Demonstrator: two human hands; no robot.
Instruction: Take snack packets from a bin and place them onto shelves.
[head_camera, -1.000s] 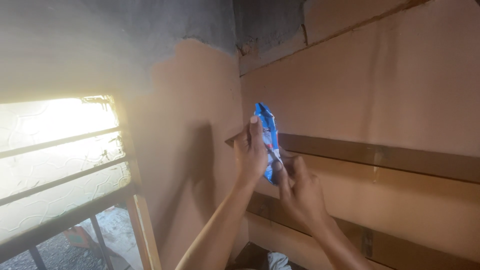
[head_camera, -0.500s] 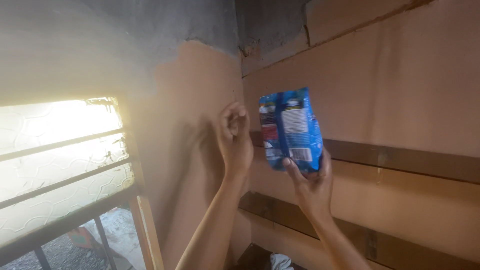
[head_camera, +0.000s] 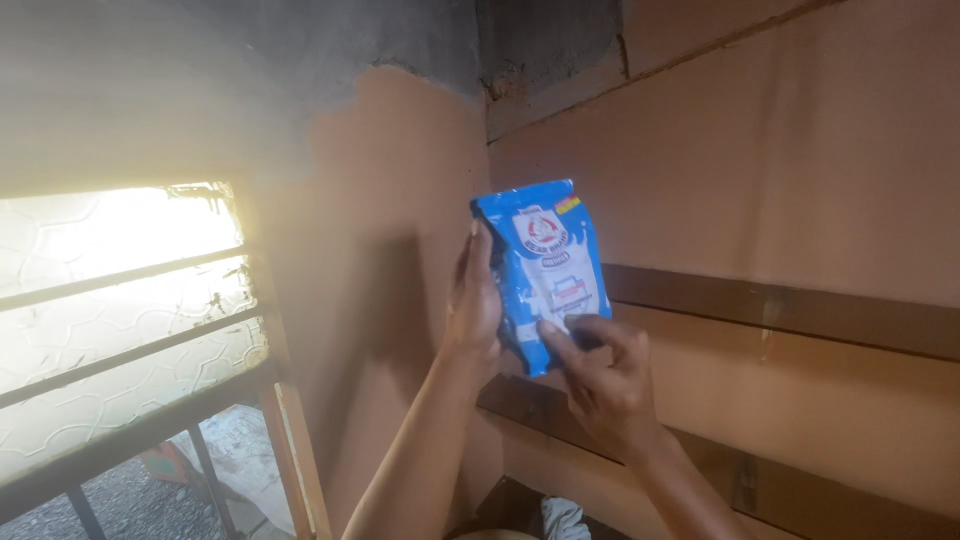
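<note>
The window (head_camera: 120, 310) is far to the left of the blue packet (head_camera: 545, 265). Bright light comes through its bumpy glass, and bars run across it. A wooden frame post (head_camera: 295, 450) stands at the window's right edge, still left of the packet.

Between the window and the packet is a brown painted wall (head_camera: 390, 250). Above it the wall is grey and rough.

The left hand (head_camera: 475, 300) is just left of the packet. Its fingers wrap around the packet's left edge and grip it. The thumb lies along that side.

The blue packet is held up in the air, close in front of the corner of the room. It stands upright and tilts a little. Its front is blue and white with a small picture on it.

The right hand (head_camera: 600, 375) is just below the packet, to the right. It pinches the packet's bottom corner with the thumb and fingers.

Right of the packet is a big brown board wall (head_camera: 780, 170). A darker brown strip (head_camera: 800, 310) runs across it, behind the packet and on to the right.
</note>
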